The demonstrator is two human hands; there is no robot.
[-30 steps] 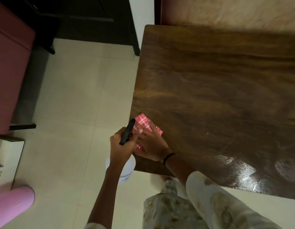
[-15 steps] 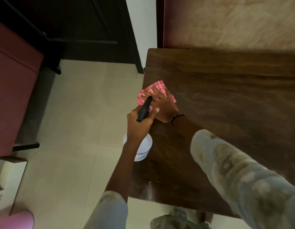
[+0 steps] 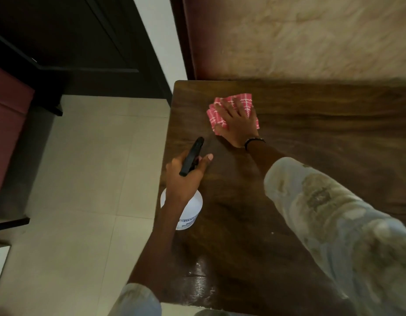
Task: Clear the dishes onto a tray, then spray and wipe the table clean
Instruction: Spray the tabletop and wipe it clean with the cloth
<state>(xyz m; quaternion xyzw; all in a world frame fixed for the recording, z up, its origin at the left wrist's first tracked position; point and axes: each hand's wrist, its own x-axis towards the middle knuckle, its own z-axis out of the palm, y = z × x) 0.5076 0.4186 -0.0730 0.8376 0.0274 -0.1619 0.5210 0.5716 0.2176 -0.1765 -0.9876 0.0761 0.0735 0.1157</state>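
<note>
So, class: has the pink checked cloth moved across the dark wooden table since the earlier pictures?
Yes. The pink checked cloth, under the right hand, has slid away from the dark wooden table's near edge, toward its far left corner.

spray bottle (image 3: 188,208) label: print illegible

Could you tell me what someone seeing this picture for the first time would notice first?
Most striking is the red checked cloth near the far left corner of the dark wooden table, pressed flat under the right hand. Nearer, at the table's left edge, the left hand grips a white spray bottle with a black trigger head. A wet sheen shows at the near edge.
</note>
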